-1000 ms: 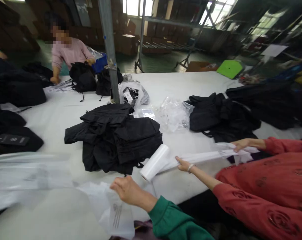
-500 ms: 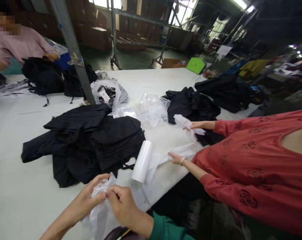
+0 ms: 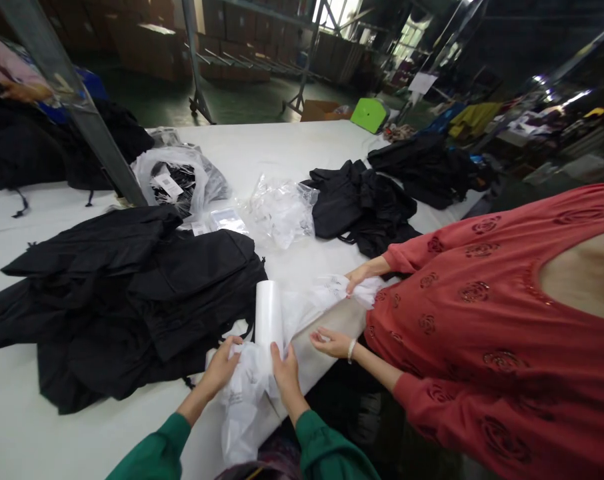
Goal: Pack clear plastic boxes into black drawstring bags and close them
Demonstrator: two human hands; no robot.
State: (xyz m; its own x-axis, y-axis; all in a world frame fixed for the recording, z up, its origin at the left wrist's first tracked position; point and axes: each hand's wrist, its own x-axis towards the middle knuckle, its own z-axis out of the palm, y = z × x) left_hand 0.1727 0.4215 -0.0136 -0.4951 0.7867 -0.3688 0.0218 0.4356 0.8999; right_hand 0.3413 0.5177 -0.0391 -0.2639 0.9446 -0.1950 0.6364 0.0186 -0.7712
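My left hand (image 3: 223, 363) and right hand (image 3: 285, 368) both pinching white plastic bag (image 3: 245, 400) at counter (image 3: 292, 143) edge, just below bag roll (image 3: 269, 310); black garments (image 3: 132, 287) heaped beside; co-worker's hand (image 3: 332, 342) near roll.

White table (image 3: 307, 143) with heaps of black garments (image 3: 132, 293), clear plastic bags (image 3: 282, 210) and a white film roll (image 3: 269, 310)

On the white table (image 3: 292, 143), the white roll of plastic bags (image 3: 269, 308) lies at lower centre, the thin white plastic bag (image 3: 245, 400) before it, the heap of black fabric garments (image 3: 132, 287) left, the crumpled clear plastic bag (image 3: 282, 210) behind
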